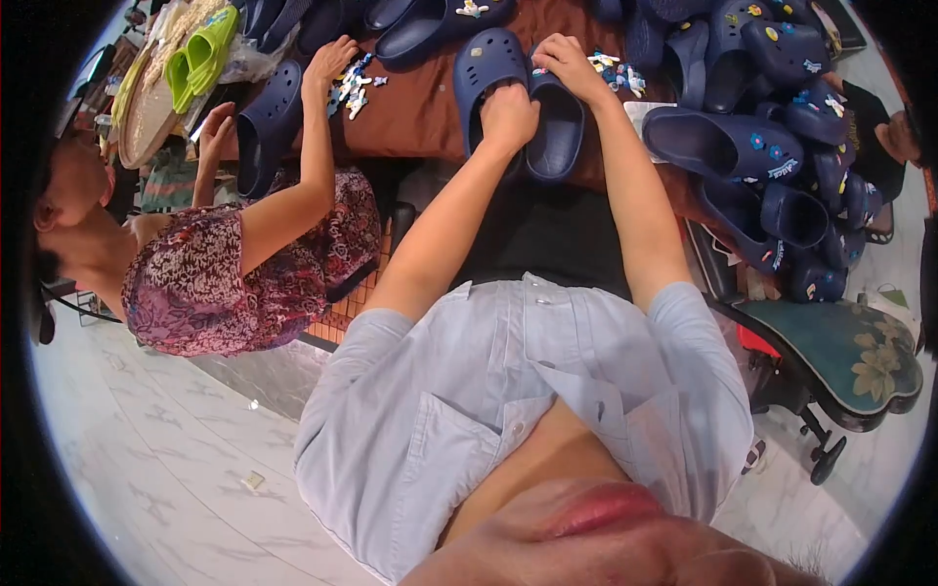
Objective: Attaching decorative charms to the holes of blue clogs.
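Two navy clogs with holes in their toes lie side by side before me on a brown-covered table. My left hand (510,115) reaches into the opening of the left clog (491,61), its fingers curled and partly hidden inside. Over the toe of the right clog (555,137) my right hand (572,68) is closed, fingers bent down onto the shoe's upper; any small piece under the fingertips is hidden. A yellowish charm shows on the left clog's toe. Just beyond my right hand lies a pile of small colourful charms (625,76).
At the left, a person in a patterned top (234,264) reaches to another charm pile (357,90) beside a navy clog (272,122). Decorated navy clogs (723,145) heap up at the right. Lime-green clogs (202,59) sit at the far left. A teal chair (840,352) stands right.
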The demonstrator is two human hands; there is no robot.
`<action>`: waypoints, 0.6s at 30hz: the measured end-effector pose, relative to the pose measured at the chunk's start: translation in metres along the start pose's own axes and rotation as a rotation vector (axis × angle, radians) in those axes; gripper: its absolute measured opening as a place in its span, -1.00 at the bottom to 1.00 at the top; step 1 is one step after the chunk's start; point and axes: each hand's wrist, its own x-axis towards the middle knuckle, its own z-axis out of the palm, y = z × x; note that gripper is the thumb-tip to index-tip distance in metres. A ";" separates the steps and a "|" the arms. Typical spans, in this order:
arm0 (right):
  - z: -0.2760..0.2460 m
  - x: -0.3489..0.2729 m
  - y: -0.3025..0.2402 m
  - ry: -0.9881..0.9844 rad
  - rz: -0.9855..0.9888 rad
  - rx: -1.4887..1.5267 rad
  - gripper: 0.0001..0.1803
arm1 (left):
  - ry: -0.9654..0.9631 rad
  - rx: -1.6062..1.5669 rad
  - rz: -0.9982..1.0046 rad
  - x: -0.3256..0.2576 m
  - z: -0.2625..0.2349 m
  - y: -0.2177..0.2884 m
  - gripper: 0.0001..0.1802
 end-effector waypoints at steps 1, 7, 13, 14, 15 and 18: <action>0.001 0.001 0.001 -0.030 0.011 -0.006 -0.77 | -0.003 -0.008 -0.009 0.000 -0.001 0.000 -0.66; 0.001 -0.006 0.011 0.191 0.158 0.385 -0.77 | -0.003 -0.012 -0.015 0.000 -0.001 0.000 -0.65; -0.013 -0.021 0.033 0.368 0.320 -0.168 -0.77 | -0.013 -0.013 -0.013 0.000 -0.001 0.000 -0.63; -0.014 -0.024 0.036 0.388 0.312 -0.336 -0.78 | 0.013 -0.018 -0.011 0.000 -0.002 0.001 -0.63; -0.016 -0.026 0.039 0.382 0.307 -0.335 -0.78 | -0.017 -0.015 -0.023 0.001 -0.003 0.001 -0.63; -0.019 -0.032 0.042 0.245 0.446 -0.316 -0.81 | -0.034 -0.009 -0.041 0.001 -0.005 0.004 -0.66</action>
